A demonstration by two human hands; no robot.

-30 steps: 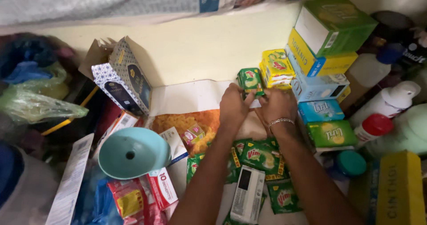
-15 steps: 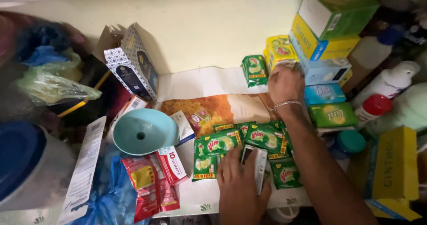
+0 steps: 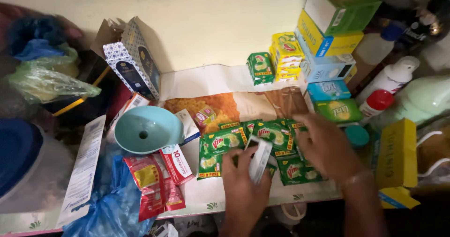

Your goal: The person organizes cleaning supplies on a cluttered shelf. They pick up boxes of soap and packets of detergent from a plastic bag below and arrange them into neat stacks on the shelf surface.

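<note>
My left hand grips a long white flat object and tilts it up off a heap of green sachets on the paper-lined shelf. To its right, my right hand hovers palm down with spread fingers over more green sachets, touching or nearly touching them; it is blurred. A green wrapped bar stands upright against the back wall beside a stack of yellow-green bars.
A pale blue funnel, red packets and a blue plastic bag lie to the left. A patterned blue box leans at the back. Stacked cartons, a red-capped bottle and a yellow box crowd the right.
Both hands have left the green bar at the back wall. The left dropped to the white object and lifted it; the right came forward onto the green sachets.
</note>
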